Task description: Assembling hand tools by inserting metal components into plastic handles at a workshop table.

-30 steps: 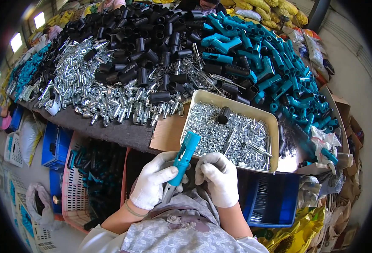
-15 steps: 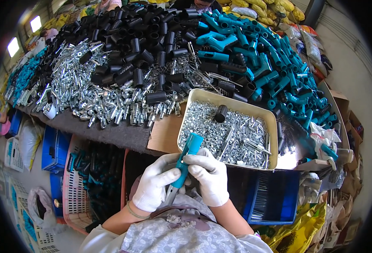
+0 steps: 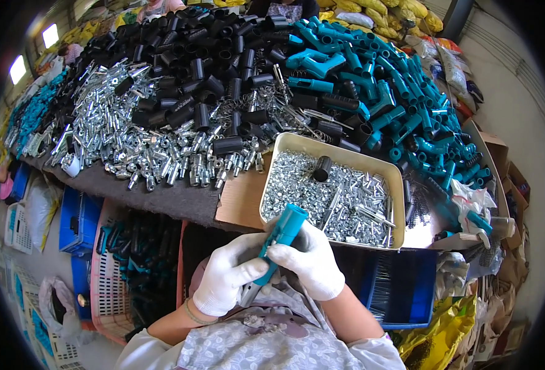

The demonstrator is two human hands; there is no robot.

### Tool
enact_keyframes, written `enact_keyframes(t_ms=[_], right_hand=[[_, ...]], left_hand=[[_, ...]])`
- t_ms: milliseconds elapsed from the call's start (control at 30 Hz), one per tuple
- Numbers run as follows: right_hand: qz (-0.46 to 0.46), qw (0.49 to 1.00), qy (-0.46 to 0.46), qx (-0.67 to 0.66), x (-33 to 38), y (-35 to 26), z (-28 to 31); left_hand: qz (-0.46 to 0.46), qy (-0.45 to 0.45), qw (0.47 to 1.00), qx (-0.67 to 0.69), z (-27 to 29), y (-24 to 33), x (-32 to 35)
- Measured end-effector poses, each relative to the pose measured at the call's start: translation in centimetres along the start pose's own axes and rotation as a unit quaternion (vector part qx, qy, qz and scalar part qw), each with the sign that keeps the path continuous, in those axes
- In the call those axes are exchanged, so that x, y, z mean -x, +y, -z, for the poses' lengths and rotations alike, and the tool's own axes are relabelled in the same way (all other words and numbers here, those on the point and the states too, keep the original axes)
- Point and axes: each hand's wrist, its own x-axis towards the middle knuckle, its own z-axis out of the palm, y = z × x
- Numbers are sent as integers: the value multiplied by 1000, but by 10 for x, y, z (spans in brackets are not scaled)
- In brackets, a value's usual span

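Note:
A teal plastic tool housing (image 3: 288, 225) with a round open end is held tilted in front of my body, its silvery metal end (image 3: 249, 294) pointing down toward me. My left hand (image 3: 229, 271), in a white knit glove, is closed round its lower part with the thumb across it. My right hand (image 3: 312, 256), gloved alike, grips the upper part, thumb pressed on its side and fingers behind. Some fingertips are hidden behind the housing. Just beyond my hands stands a cream tray (image 3: 402, 213) of small metal pins and screws, with a black sleeve (image 3: 323, 168) lying on them.
Piles of silvery metal fittings (image 3: 115, 117), black sleeves (image 3: 201, 117) and teal housings (image 3: 383, 92) cover the table. A pink basket (image 3: 110, 280) holding dark and teal parts stands below at left. A blue bin (image 3: 402, 290) is under the edge at right. People stand across the table.
The housing's upper end has turned toward me and to the right, showing its round opening. My right hand has shifted slightly right and farther round it; my left hand keeps its hold.

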Motion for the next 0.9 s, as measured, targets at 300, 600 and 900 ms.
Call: enact_keyframes(t_ms=[300, 600, 900], right_hand=[[240, 524, 123, 808, -98, -61, 95], [256, 568, 91, 777, -107, -50, 126], [67, 573, 241, 780, -139, -39, 98]], left_hand=[[47, -42, 985, 159, 10, 0, 4], [52, 3, 989, 139, 8, 0, 1], [66, -32, 985, 158, 4, -11, -5]])
